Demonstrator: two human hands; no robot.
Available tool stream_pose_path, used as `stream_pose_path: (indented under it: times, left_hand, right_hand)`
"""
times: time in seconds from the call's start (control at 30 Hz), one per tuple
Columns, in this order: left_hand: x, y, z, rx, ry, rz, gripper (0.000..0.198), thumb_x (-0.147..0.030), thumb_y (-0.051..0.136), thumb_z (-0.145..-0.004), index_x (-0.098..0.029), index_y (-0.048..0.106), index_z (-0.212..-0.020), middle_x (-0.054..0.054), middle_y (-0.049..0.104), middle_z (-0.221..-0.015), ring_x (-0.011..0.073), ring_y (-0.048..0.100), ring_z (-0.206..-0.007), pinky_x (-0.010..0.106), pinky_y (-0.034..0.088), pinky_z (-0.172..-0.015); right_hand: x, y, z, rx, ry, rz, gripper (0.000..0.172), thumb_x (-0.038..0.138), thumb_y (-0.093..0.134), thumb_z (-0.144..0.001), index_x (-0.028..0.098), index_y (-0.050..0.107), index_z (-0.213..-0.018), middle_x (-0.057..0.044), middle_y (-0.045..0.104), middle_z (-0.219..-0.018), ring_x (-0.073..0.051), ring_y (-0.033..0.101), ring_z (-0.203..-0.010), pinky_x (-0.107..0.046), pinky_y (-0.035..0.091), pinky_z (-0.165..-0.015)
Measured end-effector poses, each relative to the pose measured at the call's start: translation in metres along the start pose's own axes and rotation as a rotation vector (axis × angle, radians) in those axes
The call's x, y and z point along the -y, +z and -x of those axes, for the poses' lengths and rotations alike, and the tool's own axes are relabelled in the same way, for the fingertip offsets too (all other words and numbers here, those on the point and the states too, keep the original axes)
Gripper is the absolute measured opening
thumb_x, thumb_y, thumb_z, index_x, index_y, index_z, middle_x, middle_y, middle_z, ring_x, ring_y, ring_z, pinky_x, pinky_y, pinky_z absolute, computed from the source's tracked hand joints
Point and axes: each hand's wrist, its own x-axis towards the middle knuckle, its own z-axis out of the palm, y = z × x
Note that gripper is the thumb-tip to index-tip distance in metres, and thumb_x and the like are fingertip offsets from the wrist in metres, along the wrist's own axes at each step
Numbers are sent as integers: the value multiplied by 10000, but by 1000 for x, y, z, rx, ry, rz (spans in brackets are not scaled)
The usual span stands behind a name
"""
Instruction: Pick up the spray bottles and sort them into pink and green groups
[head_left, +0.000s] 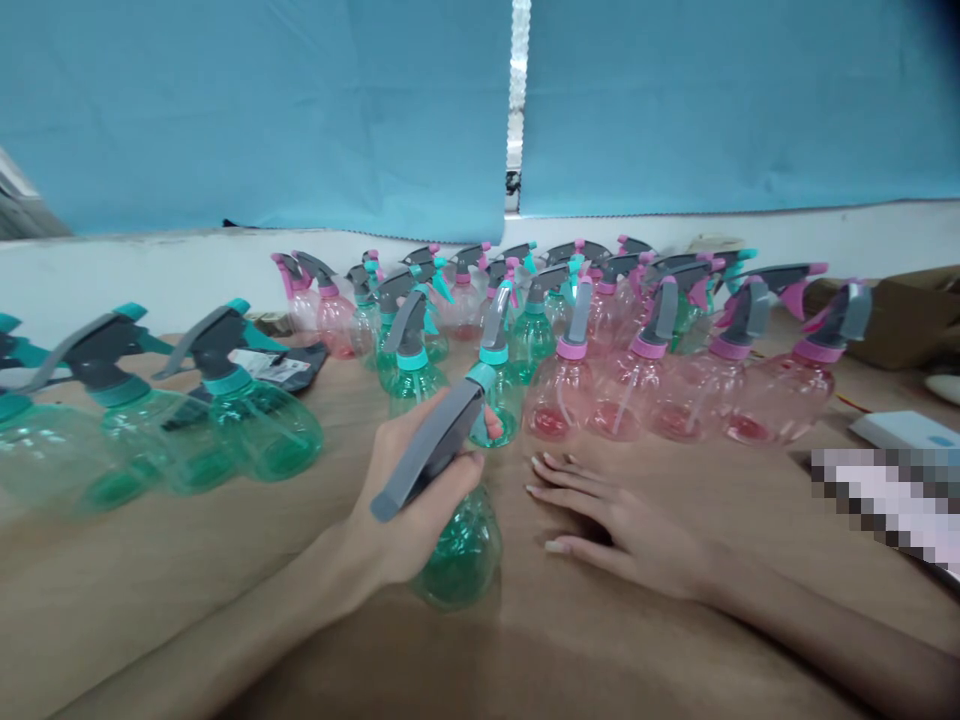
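Green, see-through plastic forms the round body of the held bottle, which is placed at the middle of the table, nearest the camera. It is gripped about the neck by the left hand, with the fingers and thumb closed around it below the grey sprayer head. Whether its base is rested on the wood cannot be told. The right hand is held palm down, fingers parted and nothing grasped, near the pink bottles; whether the tabletop is touched cannot be told.

As far as can be judged, much of the arranging is done: four pink bottles are lined up side by side at the front right, two green bottles are stood just beyond the held one, and a mixed cluster is packed behind them. The held bottle is not yet released, and three more green bottles are set apart at the left, the outermost cut by the picture's edge; these may be left to deal with.

Every bulb-shaped body is smooth and glossy, with its tint deepened at the base. Teal or pink ribbed collars are topped by curved, opaque grey heads, and thin tubes can be seen inside some. Behind, soft blue cloth is hung in faint creases.
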Motion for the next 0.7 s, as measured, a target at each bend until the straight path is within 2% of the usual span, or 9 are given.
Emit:
stream_pose_path:
  times: [0.13,0.3,0.4,0.6,0.7]
  left_hand:
    - [-1,0,-1,18,-8,-13,103,-206,485,-749,-266,528,-822,-65,343,-524,138,363,-461,283,266,-480]
    - [2,-2,1,-15,31,-53,59,-225,494,-758,-254,535,-788,-34,491,-627,159,481,-575,293,350,-548]
    - [5,-2,2,-18,14,-52,70,-221,493,-768,-254,549,-793,-32,511,-631,165,515,-594,296,379,-565]
    - [1,4,2,-63,-42,-74,269,-244,507,-804,-282,591,-1057,-51,547,-591,153,524,-513,288,415,-529]
    - [-2,7,1,-118,-46,-110,296,-241,516,-804,-275,598,-1085,-40,606,-661,157,566,-561,290,451,-564]
  right_hand:
    - [0,0,0,-13,-5,-23,562,511,465,-908,262,378,-1403,-24,301,-1496,-231,235,-1388,-480,220,-1130]
    - [0,0,0,-10,3,-24,567,520,459,-907,252,384,-1401,-23,305,-1495,-226,225,-1391,-470,203,-1137]
    - [-1,1,0,-2,3,-5,569,528,448,-909,248,386,-1401,-20,293,-1499,-218,219,-1393,-456,204,-1140]
    - [-1,1,0,-12,-9,20,569,523,446,-912,251,376,-1406,-17,297,-1497,-217,219,-1392,-457,206,-1141]
    - [-1,2,0,-22,-16,28,571,523,454,-909,245,382,-1403,-26,306,-1494,-223,234,-1388,-458,211,-1139]
